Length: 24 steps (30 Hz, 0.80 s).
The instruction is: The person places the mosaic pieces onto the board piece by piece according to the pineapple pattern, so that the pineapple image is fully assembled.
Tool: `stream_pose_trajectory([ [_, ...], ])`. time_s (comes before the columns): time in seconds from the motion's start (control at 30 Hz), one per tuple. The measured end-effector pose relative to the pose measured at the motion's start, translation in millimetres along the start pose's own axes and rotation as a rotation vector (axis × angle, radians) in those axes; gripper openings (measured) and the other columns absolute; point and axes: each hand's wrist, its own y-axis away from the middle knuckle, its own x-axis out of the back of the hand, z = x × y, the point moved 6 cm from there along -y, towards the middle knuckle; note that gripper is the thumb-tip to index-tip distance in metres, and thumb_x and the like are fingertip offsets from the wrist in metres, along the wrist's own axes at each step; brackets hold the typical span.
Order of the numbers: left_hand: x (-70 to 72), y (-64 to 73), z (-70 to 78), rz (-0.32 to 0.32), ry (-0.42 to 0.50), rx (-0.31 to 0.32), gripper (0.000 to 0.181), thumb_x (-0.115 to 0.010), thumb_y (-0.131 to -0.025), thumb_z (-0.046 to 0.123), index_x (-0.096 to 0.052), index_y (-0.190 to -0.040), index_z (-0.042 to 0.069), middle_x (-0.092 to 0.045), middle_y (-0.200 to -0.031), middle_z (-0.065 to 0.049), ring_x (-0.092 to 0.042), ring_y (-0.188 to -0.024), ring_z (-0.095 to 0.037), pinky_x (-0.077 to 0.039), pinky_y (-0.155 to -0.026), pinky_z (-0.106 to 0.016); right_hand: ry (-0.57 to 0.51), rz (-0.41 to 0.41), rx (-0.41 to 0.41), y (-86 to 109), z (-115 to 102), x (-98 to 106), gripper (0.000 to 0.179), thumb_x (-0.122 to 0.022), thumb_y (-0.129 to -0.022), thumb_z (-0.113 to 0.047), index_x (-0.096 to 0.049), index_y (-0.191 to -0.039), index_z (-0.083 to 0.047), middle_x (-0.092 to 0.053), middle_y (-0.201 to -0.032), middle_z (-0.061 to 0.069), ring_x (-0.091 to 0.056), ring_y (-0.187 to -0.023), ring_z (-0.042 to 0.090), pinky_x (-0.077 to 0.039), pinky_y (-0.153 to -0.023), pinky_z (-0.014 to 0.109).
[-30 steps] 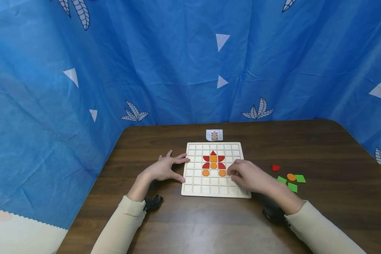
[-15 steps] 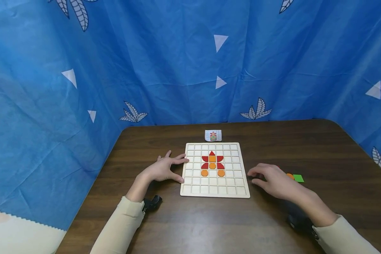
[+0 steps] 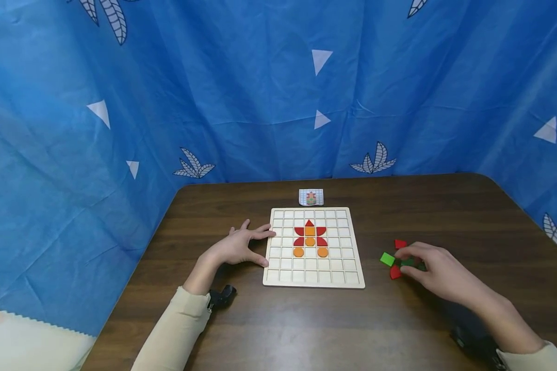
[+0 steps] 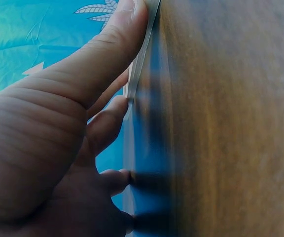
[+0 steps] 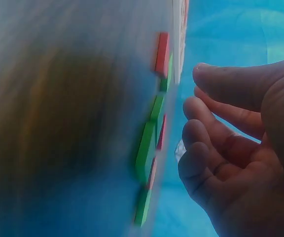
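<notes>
My left hand [image 3: 235,248] lies spread at the left edge of a pale wooden grid board [image 3: 278,278], thumb and fingers touching its rim. In the left wrist view the thumb [image 4: 124,24] lies along the board's edge. Red and orange pieces form a figure on the grid, including an orange square [image 3: 310,231] and a red triangle [image 3: 309,223]. Right of the board, my right hand [image 3: 438,270] hovers over loose pieces, thumb and fingers apart with nothing between them. Near its fingertips lie a green piece [image 3: 387,258] and a red piece [image 3: 395,272]; other green pieces are partly hidden beneath it.
A small printed card [image 3: 311,197] showing a similar figure lies behind the board. Another red piece [image 3: 400,243] sits beyond the right fingertips. The dark wooden table [image 3: 315,330] ends at a blue patterned curtain [image 3: 269,103].
My right hand has moved right, from over the board to the loose pieces. The green and red pieces nearest the board have come into view. My left hand stays put.
</notes>
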Motion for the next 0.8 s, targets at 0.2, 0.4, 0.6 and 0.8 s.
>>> stream_pose_trajectory([
  [0.2,0.0,-1.0,-1.4,0.003,-0.006,0.011,0.084,-0.087,-0.077,0.049,-0.051,-0.152,0.036,-0.029,-0.169,0.009,0.003,-0.159,-0.047,0.004,-0.119,-0.076,0.025,0.039,-0.007,15.8,17,6,0.027,-0.083,-0.086,-0.014,-0.075,-0.111,-0.013,-0.070,-0.101,-0.006,-0.051,-0.080,0.001,-0.047,-0.063,0.024],
  [0.4,-0.6,-1.4,-2.9,-0.003,0.001,0.023,0.084,-0.087,-0.077,0.050,-0.051,-0.153,0.036,-0.029,-0.169,0.009,0.003,-0.159,-0.046,0.005,-0.119,-0.076,0.053,0.032,-0.044,27.6,33,7,0.030,-0.085,-0.083,-0.015,-0.076,-0.112,-0.012,-0.071,-0.104,-0.002,-0.050,-0.078,-0.001,-0.046,-0.061,0.024],
  [0.6,-1.6,-1.7,-3.8,-0.003,-0.002,0.018,0.084,-0.086,-0.078,0.050,-0.051,-0.152,0.036,-0.029,-0.169,0.009,0.004,-0.160,-0.045,0.005,-0.120,-0.076,0.082,-0.013,-0.052,30.4,38,6,0.031,-0.084,-0.083,-0.014,-0.075,-0.113,-0.011,-0.068,-0.101,-0.004,-0.047,-0.076,0.000,-0.041,-0.060,0.024],
  [0.8,-1.3,-1.9,-3.7,-0.001,-0.001,0.013,0.084,-0.086,-0.078,0.050,-0.051,-0.153,0.036,-0.029,-0.169,0.009,0.004,-0.160,-0.045,0.005,-0.119,-0.076,0.114,-0.034,-0.027,26.3,36,6,0.033,-0.085,-0.082,-0.011,-0.075,-0.114,-0.010,-0.071,-0.102,-0.002,-0.050,-0.077,0.001,-0.045,-0.060,0.024],
])
